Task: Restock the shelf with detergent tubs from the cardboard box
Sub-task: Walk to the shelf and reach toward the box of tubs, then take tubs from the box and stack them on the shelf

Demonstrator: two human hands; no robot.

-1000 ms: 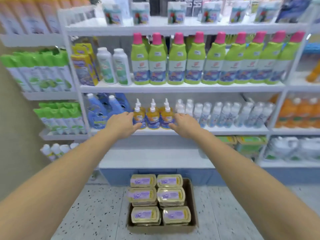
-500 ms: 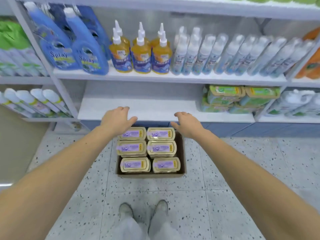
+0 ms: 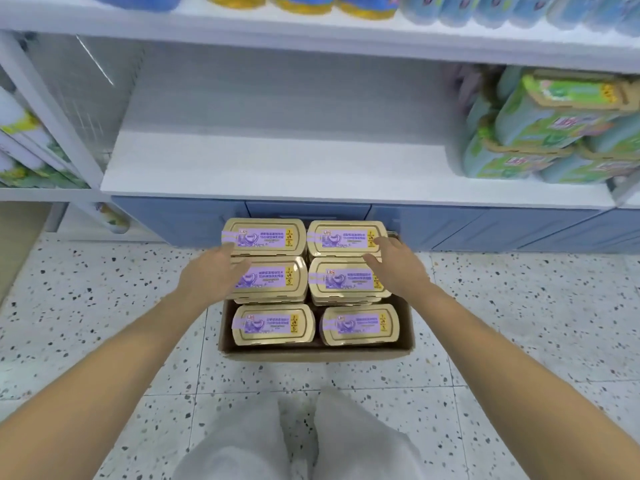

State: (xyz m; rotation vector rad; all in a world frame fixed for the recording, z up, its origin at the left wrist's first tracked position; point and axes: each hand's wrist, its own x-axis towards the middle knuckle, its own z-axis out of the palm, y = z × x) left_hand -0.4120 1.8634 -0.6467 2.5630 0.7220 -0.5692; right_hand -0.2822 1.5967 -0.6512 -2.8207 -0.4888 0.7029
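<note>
Currently 6 detergent tubs (image 3: 273, 325) in 1 cardboard box (image 3: 311, 355); L hand (image 3: 204, 278), R hand (image 3: 398, 268) over mid row, spread, gripping nothing.

Cardboard box (image 3: 313, 355) on speckled floor (image 3: 519, 323)

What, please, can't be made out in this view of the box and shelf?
Head view:
- How many layers the box holds: the top tubs cover them.
- Bottles above: cut off by the top edge.
- Green packs: blurred, cut by the right edge.
- Whether the left hand and right hand touch the tubs: unclear from above.
</note>
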